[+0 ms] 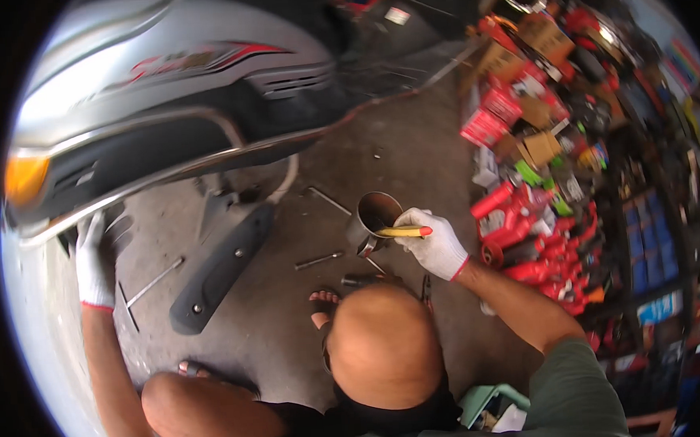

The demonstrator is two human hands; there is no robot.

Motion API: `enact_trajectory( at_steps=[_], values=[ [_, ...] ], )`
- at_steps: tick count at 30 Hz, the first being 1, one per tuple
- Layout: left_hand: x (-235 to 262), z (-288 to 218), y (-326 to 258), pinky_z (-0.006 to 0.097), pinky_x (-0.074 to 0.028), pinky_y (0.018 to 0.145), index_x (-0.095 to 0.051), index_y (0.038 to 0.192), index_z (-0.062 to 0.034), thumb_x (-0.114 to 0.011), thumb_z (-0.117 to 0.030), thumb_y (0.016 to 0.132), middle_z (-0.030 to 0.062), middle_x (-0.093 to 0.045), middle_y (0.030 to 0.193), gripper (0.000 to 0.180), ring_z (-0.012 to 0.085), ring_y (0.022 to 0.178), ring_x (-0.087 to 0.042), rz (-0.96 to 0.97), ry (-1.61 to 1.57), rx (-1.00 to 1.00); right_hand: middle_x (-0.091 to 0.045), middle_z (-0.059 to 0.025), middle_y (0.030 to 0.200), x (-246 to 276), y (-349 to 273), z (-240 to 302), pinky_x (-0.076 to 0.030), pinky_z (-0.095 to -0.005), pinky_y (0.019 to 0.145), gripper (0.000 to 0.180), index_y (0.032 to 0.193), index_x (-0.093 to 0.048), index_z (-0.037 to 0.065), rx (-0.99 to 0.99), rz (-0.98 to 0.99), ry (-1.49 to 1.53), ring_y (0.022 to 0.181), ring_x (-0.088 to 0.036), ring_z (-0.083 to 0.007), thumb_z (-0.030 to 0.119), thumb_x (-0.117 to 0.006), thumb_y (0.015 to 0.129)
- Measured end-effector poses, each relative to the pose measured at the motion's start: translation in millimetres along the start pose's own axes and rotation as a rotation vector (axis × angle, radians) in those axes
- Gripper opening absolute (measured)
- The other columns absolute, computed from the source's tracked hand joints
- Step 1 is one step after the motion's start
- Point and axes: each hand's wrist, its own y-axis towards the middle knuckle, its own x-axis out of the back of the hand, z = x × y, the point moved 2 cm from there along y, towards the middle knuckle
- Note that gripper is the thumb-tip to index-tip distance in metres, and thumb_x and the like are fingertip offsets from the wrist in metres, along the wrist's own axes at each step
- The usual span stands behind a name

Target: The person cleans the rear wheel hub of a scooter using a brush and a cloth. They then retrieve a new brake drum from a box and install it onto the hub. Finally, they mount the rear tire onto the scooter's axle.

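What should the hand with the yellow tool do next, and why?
Probably carry the yellow tool across to the scooter. The right hand holds it up beside the metal cup, away from the work, while the left hand already reaches under the scooter's lower edge. Other tools lie on the floor between.

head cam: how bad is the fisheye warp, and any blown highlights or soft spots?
Head view: strong barrel bend, the scooter body curving along the upper left rim, black vignette at the corners; floor at the left edge washed out near the left hand; right hand with the yellow tool fairly sharp; parts shelf at right smeared and soft.
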Motion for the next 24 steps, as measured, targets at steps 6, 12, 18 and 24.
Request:
enact_trajectory(
  at_steps=[6,12,18,24],
  values=[
    [60.6,6.3,57.4,0.034,-0.053,0.095,-0.064,0.129,-0.006,-0.057,-0.026,0.098,0.0086,-0.07,0.123,0.037,0.022,0.11,-0.066,0.178,0.027,0.05,-0.069,-0.0172,0.086,64.9,-146.0,-116.1,-0.054,-0.0403,0.071,0.019,0.1,-0.064,0.007,-0.194,-0.349,-0.122,0.081,-0.069,-0.0354,0.007,-0.076,0.085],
    [25.3,6.7,36.0,0.032,-0.052,0.098,-0.061,0.131,-0.003,-0.057,-0.03,0.098,0.0059,-0.067,0.124,0.043,0.018,0.112,-0.064,0.269,0.094,0.076,-0.069,-0.0212,0.087,83.2,-286.7,-189.8,-0.055,-0.0411,0.074,0.018,0.102,-0.065,0.005,-0.511,-0.514,-0.134,0.085,-0.069,-0.0382,0.01,-0.073,0.087],
    [-18.4,-7.1,22.4,0.035,-0.047,0.106,-0.058,0.134,-0.0032,-0.05,-0.036,0.104,0.0082,-0.066,0.125,0.045,0.0188,0.117,-0.061,0.303,0.009,0.065,-0.07,-0.0218,0.087,96.2,-393.0,-211.1,-0.054,-0.0426,0.073,0.021,0.106,-0.064,0.005,-0.818,-0.667,-0.109,0.083,-0.069,-0.0389,0.01,-0.072,0.087],
    [-37.9,32.4,19.6,0.039,-0.022,0.125,-0.041,0.151,0.0012,-0.037,-0.038,0.106,0.0164,-0.045,0.155,0.06,0.0243,0.146,-0.038,-0.156,-0.26,0.108,-0.07,-0.0232,0.091,112.1,-485.7,-182.2,-0.053,-0.044,0.076,0.023,0.108,-0.064,0.005,-0.987,-0.826,-0.193,0.088,-0.068,-0.0409,0.012,-0.071,0.087]
  ],
)
